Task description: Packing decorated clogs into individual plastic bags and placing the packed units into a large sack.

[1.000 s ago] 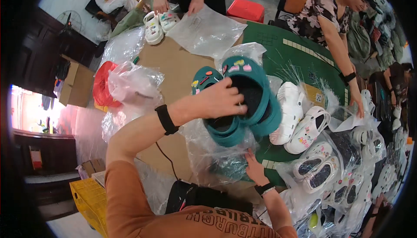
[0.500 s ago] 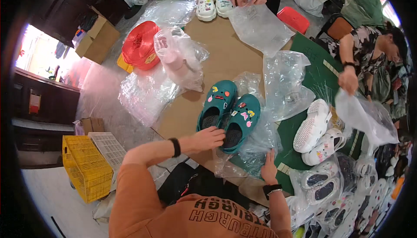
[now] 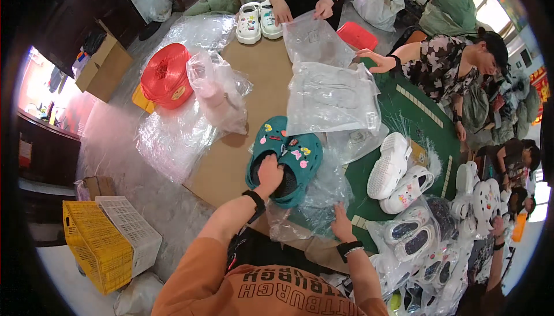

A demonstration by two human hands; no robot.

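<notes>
A pair of teal clogs (image 3: 300, 173) with colourful charms sits side by side in front of me, toes pointing away. My left hand (image 3: 270, 176) reaches into the heel openings, its fingers closed on the adjoining inner sides. Under and to the right of the clogs spreads a crumpled clear plastic bag (image 3: 326, 192). At its near right edge, my right hand (image 3: 341, 223) pinches the film, though its fingertips show only in part. Another clear bag (image 3: 332, 99) lies just beyond the clogs and overlaps the right toe in view.
Cardboard (image 3: 259, 68) covers the table beside a green mat (image 3: 424, 117). White clogs (image 3: 388, 169) and bagged pairs stand at right. A red twine roll (image 3: 166, 76) is at left. Co-workers' hands (image 3: 375, 61) (image 3: 324, 8) work across the table. Crates (image 3: 95, 247) stand on the floor.
My left hand has moved deeper into the clogs' openings. The co-worker at right has brought a clear bag over beyond the clogs, and that person's hand is now open beside it.
</notes>
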